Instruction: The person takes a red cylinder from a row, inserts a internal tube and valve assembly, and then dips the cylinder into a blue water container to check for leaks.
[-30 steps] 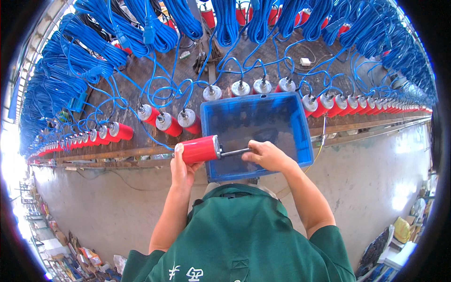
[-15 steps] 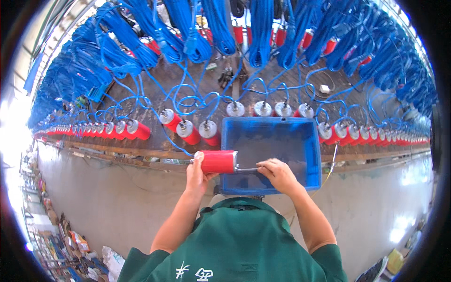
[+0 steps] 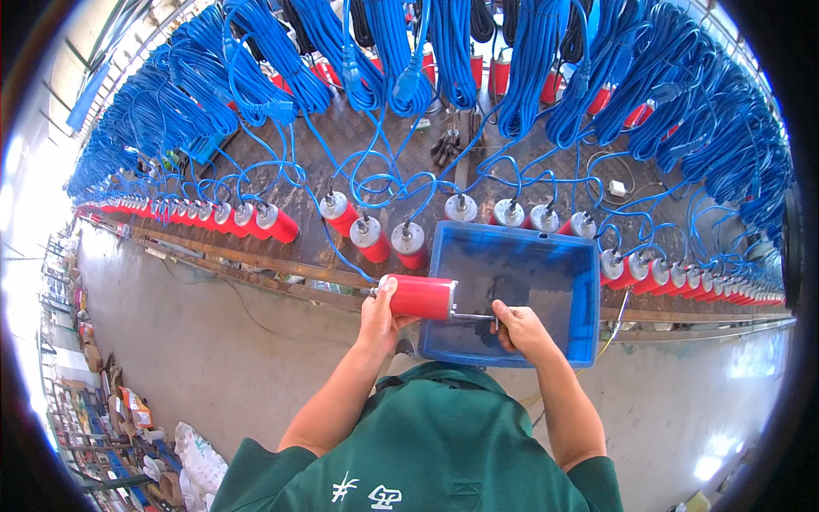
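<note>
My left hand [image 3: 379,320] is closed around a red cylinder [image 3: 424,297] with a metal end cap, held sideways over the left edge of a blue plastic bin [image 3: 590,299]. From the cylinder's left end a blue cable [image 3: 343,256] runs up to the bench. A thin metal rod tool [image 3: 472,317] meets the lower part of the cylinder's right end. My right hand [image 3: 522,330] grips the other end of that rod, thumb on top and fingers curled below. Its tip at the cap is too small to make out.
Red cylinders [image 3: 368,241] with silver tops line the edge of a dark bench [image 3: 333,136], some behind the bin. Bundled blue cables [image 3: 520,77] hang along the back. Loose cable loops cross the bench. Cluttered shelves [image 3: 111,410] stand at the lower left.
My right hand has rolled on the rod, from fingers over the top to thumb up with fingers below. The whole view has shifted a little; my left hand keeps the cylinder.
</note>
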`<move>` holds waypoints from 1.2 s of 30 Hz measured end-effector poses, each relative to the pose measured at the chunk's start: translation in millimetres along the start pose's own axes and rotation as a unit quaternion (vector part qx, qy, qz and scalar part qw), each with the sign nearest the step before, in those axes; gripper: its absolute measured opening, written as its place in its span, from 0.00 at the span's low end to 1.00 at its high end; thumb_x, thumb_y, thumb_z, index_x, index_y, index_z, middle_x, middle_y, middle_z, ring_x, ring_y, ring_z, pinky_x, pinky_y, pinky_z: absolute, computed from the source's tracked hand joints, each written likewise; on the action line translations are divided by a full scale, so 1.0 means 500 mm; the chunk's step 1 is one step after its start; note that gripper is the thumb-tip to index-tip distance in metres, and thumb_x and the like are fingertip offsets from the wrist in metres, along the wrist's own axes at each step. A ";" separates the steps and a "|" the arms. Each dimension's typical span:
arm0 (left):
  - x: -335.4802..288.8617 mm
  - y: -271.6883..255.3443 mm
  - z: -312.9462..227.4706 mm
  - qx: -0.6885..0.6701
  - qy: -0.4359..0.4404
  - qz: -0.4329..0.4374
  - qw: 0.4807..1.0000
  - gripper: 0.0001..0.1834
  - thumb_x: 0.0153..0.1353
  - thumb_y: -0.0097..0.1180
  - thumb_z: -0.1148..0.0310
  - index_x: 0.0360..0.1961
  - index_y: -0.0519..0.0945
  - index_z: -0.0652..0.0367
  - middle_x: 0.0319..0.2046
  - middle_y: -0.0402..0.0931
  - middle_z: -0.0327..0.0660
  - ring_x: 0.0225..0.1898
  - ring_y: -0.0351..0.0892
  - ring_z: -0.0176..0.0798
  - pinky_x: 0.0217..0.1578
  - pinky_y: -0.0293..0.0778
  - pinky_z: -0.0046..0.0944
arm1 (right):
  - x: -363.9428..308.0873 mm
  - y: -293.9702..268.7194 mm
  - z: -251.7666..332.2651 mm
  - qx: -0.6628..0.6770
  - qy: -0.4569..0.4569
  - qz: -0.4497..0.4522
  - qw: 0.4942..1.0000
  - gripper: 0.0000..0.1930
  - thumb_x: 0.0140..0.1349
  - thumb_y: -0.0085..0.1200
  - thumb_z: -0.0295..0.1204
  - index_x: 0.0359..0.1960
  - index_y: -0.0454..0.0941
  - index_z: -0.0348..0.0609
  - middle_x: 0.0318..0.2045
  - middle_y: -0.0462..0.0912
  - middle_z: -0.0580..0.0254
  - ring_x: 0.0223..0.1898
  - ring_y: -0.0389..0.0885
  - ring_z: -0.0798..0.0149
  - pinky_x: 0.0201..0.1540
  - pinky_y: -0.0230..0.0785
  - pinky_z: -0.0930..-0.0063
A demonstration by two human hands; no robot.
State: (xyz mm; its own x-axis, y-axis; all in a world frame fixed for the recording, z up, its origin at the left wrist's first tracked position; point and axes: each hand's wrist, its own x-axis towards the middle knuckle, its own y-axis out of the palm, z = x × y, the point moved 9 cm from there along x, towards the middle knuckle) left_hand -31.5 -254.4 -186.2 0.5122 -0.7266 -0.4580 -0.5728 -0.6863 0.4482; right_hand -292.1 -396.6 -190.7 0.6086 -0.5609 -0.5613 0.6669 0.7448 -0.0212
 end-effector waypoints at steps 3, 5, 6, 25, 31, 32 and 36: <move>0.002 -0.012 0.002 0.012 0.002 -0.013 1.000 0.29 0.75 0.59 0.47 0.58 0.80 0.67 0.49 0.88 0.50 0.46 0.92 0.47 0.45 0.91 0.51 | -0.036 0.002 0.061 -0.124 -0.133 -0.057 0.982 0.18 0.76 0.62 0.43 0.42 0.85 0.37 0.37 0.87 0.51 0.35 0.86 0.62 0.39 0.77 0.68; 0.005 -0.014 0.006 0.018 0.000 -0.014 1.000 0.31 0.74 0.58 0.44 0.59 0.79 0.64 0.50 0.88 0.49 0.46 0.92 0.47 0.44 0.91 0.50 | -0.087 -0.002 0.133 -0.227 -0.287 -0.119 0.923 0.17 0.75 0.64 0.40 0.48 0.86 0.36 0.47 0.88 0.45 0.44 0.89 0.57 0.47 0.80 0.65; 0.006 -0.016 0.008 0.024 -0.002 -0.015 1.000 0.32 0.74 0.57 0.41 0.61 0.77 0.60 0.50 0.88 0.47 0.46 0.92 0.46 0.42 0.91 0.48 | -0.102 0.011 0.151 -0.315 -0.345 -0.091 0.880 0.17 0.73 0.64 0.37 0.54 0.84 0.37 0.55 0.84 0.42 0.52 0.87 0.53 0.54 0.79 0.63; 0.011 -0.005 -0.007 0.059 0.021 -0.001 0.998 0.34 0.75 0.56 0.39 0.59 0.78 0.63 0.50 0.88 0.50 0.45 0.92 0.48 0.45 0.91 0.49 | 0.024 0.001 -0.008 -0.027 -0.001 -0.012 1.000 0.19 0.74 0.64 0.43 0.42 0.85 0.34 0.24 0.83 0.62 0.25 0.79 0.72 0.30 0.73 0.73; 0.006 0.007 -0.011 0.032 0.028 0.000 0.999 0.29 0.74 0.59 0.44 0.57 0.79 0.61 0.48 0.88 0.47 0.43 0.92 0.45 0.40 0.92 0.47 | -0.092 0.002 0.143 -0.246 -0.361 -0.073 0.896 0.17 0.72 0.65 0.36 0.57 0.85 0.41 0.53 0.87 0.53 0.49 0.88 0.54 0.47 0.80 0.62; 0.009 0.006 -0.009 0.027 0.026 0.000 0.999 0.29 0.74 0.59 0.44 0.57 0.79 0.60 0.48 0.88 0.46 0.43 0.92 0.45 0.40 0.92 0.47 | -0.097 0.004 0.145 -0.285 -0.391 -0.085 0.871 0.18 0.72 0.65 0.37 0.57 0.84 0.41 0.52 0.87 0.53 0.50 0.88 0.48 0.51 0.80 0.59; 0.010 0.013 -0.006 0.026 0.025 0.009 0.999 0.27 0.75 0.58 0.45 0.57 0.78 0.59 0.47 0.87 0.45 0.43 0.92 0.45 0.39 0.92 0.48 | -0.031 0.003 0.067 -0.112 -0.233 -0.071 0.963 0.18 0.77 0.60 0.37 0.60 0.80 0.40 0.39 0.88 0.57 0.38 0.88 0.59 0.42 0.80 0.66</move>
State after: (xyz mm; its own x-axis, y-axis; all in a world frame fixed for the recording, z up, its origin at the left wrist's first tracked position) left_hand -30.7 -262.6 -183.2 0.5326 -0.7398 -0.4112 -0.6138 -0.6721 0.4142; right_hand -286.1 -398.9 -154.2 0.6803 -0.7248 -0.1088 0.6793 0.6793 -0.2775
